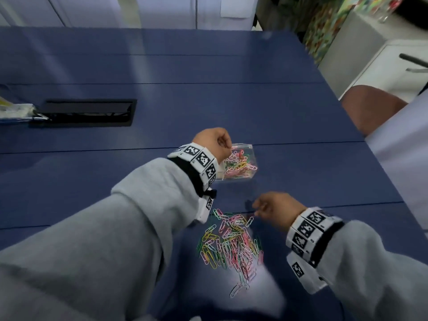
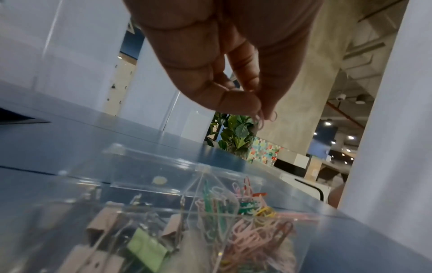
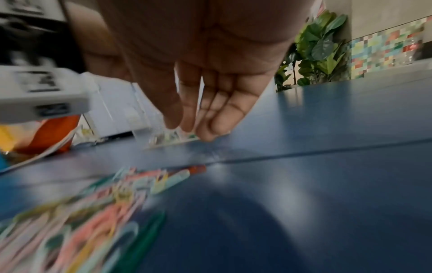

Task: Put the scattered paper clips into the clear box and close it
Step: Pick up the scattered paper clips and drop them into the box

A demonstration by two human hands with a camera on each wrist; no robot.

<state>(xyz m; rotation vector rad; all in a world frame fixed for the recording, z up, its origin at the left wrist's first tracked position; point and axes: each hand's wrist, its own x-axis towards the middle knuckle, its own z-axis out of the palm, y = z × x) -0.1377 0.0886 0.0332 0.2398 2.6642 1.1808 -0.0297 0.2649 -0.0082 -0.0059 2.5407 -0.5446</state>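
Observation:
A pile of colored paper clips (image 1: pixel 231 242) (image 3: pixel 93 212) lies scattered on the blue table (image 1: pixel 208 100) in front of me. Behind it stands the clear box (image 1: pixel 231 178) (image 2: pixel 77 206), its lid (image 2: pixel 151 162) lying open behind it, with several clips in its right compartment. My left hand (image 1: pixel 228 147) (image 2: pixel 264 112) hovers over the box and pinches a few pink paper clips (image 2: pixel 261 121) between thumb and fingers. My right hand (image 1: pixel 259 208) (image 3: pixel 194 127) hangs just above the far edge of the pile, fingers nearly straight and holding nothing; it is blurred.
Binder clips (image 2: pixel 105 227) fill the box's left compartment. A black recessed hatch (image 1: pixel 85 111) and a plastic packet (image 1: pixel 14 111) sit far left. Another person's arm (image 1: pixel 370 107) rests at the table's right edge. Table seams run across the surface.

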